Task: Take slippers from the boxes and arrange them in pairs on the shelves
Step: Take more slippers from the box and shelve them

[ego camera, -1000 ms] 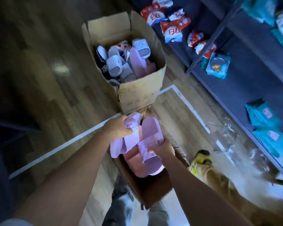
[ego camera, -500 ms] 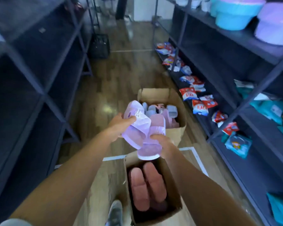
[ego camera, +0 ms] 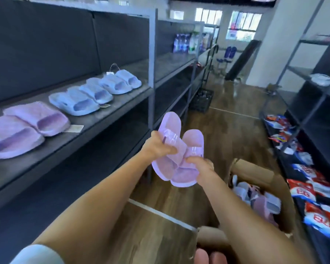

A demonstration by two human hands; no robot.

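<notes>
Lilac slippers [ego camera: 171,126] hang in mid-air beside the shelf [ego camera: 103,119], one in each hand. The left hand [ego camera: 157,147] curls round one strap and the right hand [ego camera: 204,168] pinches the other. Their toes reach beyond the knuckles, heels overlapping, with the box [ego camera: 255,170] below right.

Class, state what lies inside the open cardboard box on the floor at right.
Jumbled pale blue slippers and pink slippers lie in the open cardboard box; anything beneath them is covered.

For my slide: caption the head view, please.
Left hand and right hand hold lilac slippers beside a shelf of slipper pairs.
</notes>
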